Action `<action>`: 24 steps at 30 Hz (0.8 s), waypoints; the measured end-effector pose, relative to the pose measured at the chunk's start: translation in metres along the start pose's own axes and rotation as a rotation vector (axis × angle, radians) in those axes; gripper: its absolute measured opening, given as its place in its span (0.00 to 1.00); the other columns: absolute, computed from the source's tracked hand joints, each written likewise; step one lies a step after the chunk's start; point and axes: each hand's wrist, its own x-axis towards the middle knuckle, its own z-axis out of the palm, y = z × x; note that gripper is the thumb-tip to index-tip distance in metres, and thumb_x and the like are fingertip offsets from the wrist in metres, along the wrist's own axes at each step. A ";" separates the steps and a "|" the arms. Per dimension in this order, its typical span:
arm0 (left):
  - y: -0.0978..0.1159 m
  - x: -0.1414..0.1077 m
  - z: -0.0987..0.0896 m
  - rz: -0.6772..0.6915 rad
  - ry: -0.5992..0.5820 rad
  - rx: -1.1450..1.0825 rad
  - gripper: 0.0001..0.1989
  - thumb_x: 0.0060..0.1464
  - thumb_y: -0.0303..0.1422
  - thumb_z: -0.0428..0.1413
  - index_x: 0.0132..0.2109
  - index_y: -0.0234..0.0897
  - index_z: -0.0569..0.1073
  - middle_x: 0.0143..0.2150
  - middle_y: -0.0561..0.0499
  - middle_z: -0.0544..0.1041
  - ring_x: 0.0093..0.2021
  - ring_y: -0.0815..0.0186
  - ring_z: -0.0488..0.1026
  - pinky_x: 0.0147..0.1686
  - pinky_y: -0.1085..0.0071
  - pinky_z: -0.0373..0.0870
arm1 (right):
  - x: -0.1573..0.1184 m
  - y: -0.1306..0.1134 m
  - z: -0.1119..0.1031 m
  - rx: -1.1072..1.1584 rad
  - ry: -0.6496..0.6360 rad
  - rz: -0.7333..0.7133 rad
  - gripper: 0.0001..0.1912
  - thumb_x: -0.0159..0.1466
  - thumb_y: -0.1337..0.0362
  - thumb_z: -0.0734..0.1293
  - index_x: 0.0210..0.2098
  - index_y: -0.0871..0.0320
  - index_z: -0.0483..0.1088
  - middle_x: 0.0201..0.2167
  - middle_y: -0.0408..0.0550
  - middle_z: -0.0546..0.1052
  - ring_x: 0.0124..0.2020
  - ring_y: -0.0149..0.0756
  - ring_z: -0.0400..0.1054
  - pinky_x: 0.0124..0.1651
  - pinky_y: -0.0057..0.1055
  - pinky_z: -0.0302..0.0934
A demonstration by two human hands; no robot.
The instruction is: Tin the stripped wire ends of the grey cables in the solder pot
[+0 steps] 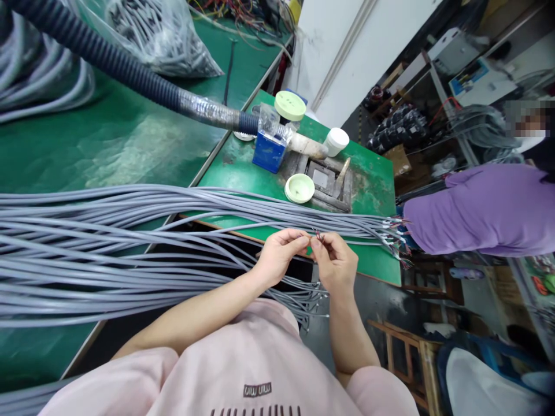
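Both of my hands meet over the front edge of the green table. My left hand (280, 254) is closed, thumb and forefinger pinched at the end of a grey cable. My right hand (336, 263) pinches the thin dark wires (319, 236) at that end, fingertips almost touching the left ones. A long bundle of grey cables (225, 202) runs just beyond the hands, its stripped ends (396, 231) fanned out at the table's right edge. More grey cables (173, 283) pass under my left forearm, their ends hanging below the table edge.
A ribbed black hose (130, 69) reaches a blue box (269, 151). Near it are a pale green tub (299, 188), a white jar (336, 141) and a stained metal fixture (323, 176). A bagged cable bundle (160, 40) lies behind. A person in purple (481, 211) is at right.
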 end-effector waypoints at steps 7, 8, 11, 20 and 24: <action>0.002 -0.001 0.001 0.028 0.017 0.073 0.12 0.36 0.35 0.69 0.27 0.33 0.77 0.25 0.52 0.77 0.24 0.73 0.70 0.29 0.74 0.69 | 0.002 -0.001 0.003 -0.006 0.024 0.021 0.07 0.64 0.60 0.63 0.32 0.56 0.68 0.26 0.41 0.70 0.25 0.29 0.65 0.29 0.27 0.60; 0.002 -0.001 0.000 0.028 0.018 0.079 0.12 0.36 0.35 0.69 0.27 0.33 0.77 0.25 0.52 0.77 0.25 0.72 0.70 0.30 0.74 0.69 | 0.002 -0.001 0.003 -0.002 0.021 0.031 0.07 0.64 0.60 0.63 0.32 0.56 0.67 0.25 0.41 0.70 0.25 0.29 0.65 0.29 0.27 0.60; 0.000 -0.001 -0.001 0.024 0.019 0.088 0.12 0.37 0.35 0.68 0.28 0.33 0.78 0.26 0.52 0.77 0.26 0.72 0.70 0.30 0.74 0.69 | 0.004 0.000 0.003 0.012 0.010 0.057 0.08 0.64 0.59 0.63 0.32 0.56 0.67 0.25 0.41 0.70 0.24 0.28 0.65 0.29 0.26 0.61; 0.007 0.000 -0.006 0.030 0.087 0.070 0.11 0.37 0.35 0.68 0.27 0.33 0.77 0.24 0.54 0.75 0.25 0.75 0.68 0.29 0.78 0.66 | 0.007 0.005 -0.006 -0.006 -0.127 0.099 0.10 0.63 0.58 0.64 0.31 0.57 0.71 0.23 0.40 0.72 0.23 0.28 0.65 0.28 0.25 0.60; 0.011 -0.002 -0.006 -0.032 0.030 0.065 0.14 0.36 0.35 0.69 0.32 0.34 0.78 0.28 0.53 0.77 0.27 0.73 0.70 0.31 0.76 0.68 | 0.003 0.000 -0.006 0.010 -0.151 0.103 0.12 0.65 0.59 0.61 0.28 0.57 0.69 0.17 0.37 0.67 0.18 0.26 0.61 0.24 0.23 0.57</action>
